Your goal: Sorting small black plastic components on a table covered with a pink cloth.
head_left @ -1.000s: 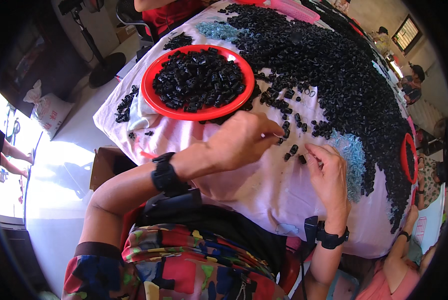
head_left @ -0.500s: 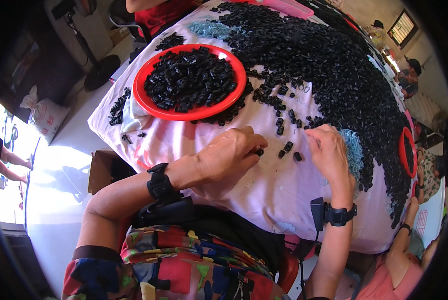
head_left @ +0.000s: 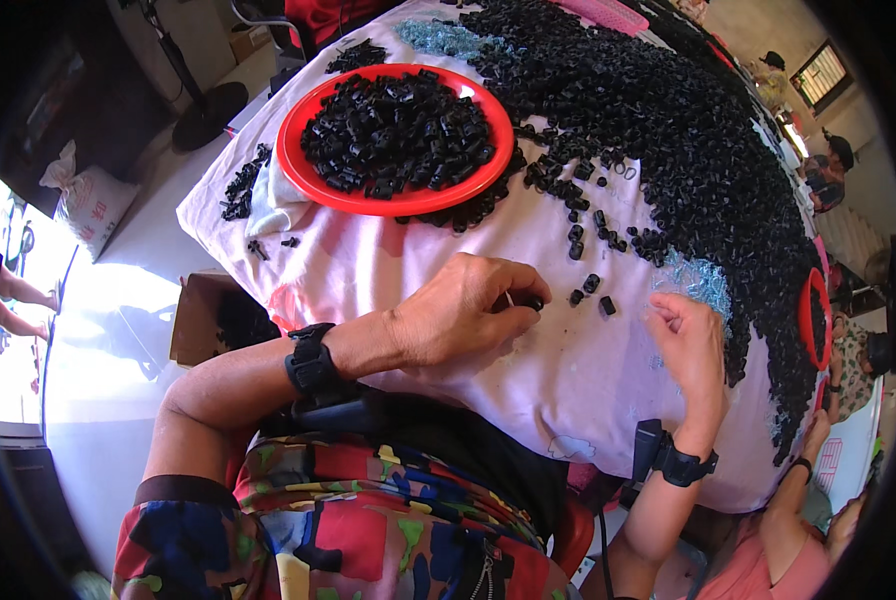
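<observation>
The left hand point(head_left: 463, 315) rests on the desk point(head_left: 528, 390), which has a pale pink cloth over it. Its fingers are curled in, and the fingertips seem to pinch a small black piece point(head_left: 534, 303), though it is hard to see well. The right hand point(head_left: 690, 345) lies just beside it, with fingers bent a little and holding nothing. A few loose black pieces point(head_left: 590, 288) sit on the cloth between the two hands. Farther up is a round red plate point(head_left: 298, 170) full of black pieces. A big pile of black pieces point(head_left: 688, 140) covers the far side of the desk.
</observation>
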The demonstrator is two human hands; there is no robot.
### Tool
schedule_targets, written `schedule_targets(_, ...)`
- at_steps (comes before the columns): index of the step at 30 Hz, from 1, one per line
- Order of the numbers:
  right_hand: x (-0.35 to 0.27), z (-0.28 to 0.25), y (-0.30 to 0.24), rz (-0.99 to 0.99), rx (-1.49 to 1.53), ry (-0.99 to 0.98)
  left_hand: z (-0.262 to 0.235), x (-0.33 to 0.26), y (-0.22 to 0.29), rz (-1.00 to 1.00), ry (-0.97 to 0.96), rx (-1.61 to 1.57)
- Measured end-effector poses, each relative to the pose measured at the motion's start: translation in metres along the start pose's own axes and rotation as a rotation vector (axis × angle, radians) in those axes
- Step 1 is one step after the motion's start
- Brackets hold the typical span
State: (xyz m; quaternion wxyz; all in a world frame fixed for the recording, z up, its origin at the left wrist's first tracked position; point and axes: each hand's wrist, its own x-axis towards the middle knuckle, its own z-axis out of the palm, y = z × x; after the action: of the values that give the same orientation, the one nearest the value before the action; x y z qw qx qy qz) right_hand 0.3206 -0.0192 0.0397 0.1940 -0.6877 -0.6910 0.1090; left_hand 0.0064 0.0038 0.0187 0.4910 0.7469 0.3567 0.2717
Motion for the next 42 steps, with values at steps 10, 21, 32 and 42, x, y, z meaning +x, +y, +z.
schedule_targets(10,-0.006,0.009,-0.017,-0.107,-0.008,0.008,0.009,-0.004,-0.016,-0.017,-0.067,-0.404)
schedule_targets(21,-0.035,0.038,-0.102,-0.287,0.615,0.072,0.016,-0.009,-0.024,-0.097,-0.073,-0.692)
schedule_targets(32,-0.037,0.039,-0.103,-0.465,0.418,0.124,0.016,-0.011,-0.019,-0.117,-0.023,-0.787)
schedule_targets(42,-0.019,0.023,-0.085,-0.22,0.241,0.128,-0.001,-0.014,-0.022,-0.24,-0.091,-0.843)
